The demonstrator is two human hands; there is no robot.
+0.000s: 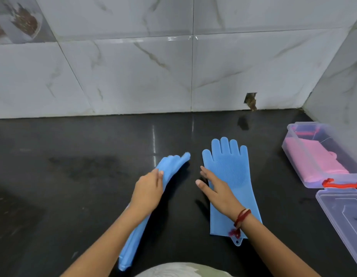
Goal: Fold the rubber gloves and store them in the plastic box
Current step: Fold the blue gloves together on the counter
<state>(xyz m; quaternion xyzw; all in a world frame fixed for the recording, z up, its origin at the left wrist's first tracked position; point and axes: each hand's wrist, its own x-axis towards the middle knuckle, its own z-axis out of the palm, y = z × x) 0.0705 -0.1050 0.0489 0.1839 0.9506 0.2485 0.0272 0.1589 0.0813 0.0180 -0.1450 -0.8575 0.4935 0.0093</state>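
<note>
A dark, glossy stone counter (pixel 73 176) is filling the lower half of the view, meeting a wall (pixel 133 66) of large white marble-look tiles with grey-brown veining. A second tiled wall (pixel 341 80) is closing the corner at the right. A small rough hole (pixel 251 100) is showing low in the back wall. Pale streaks of light are reflecting off the counter

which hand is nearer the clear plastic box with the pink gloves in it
Right. The right hand rests on the flat blue rubber glove, left of the clear plastic box. The left hand, gripping the other blue glove, is farther left.
</note>
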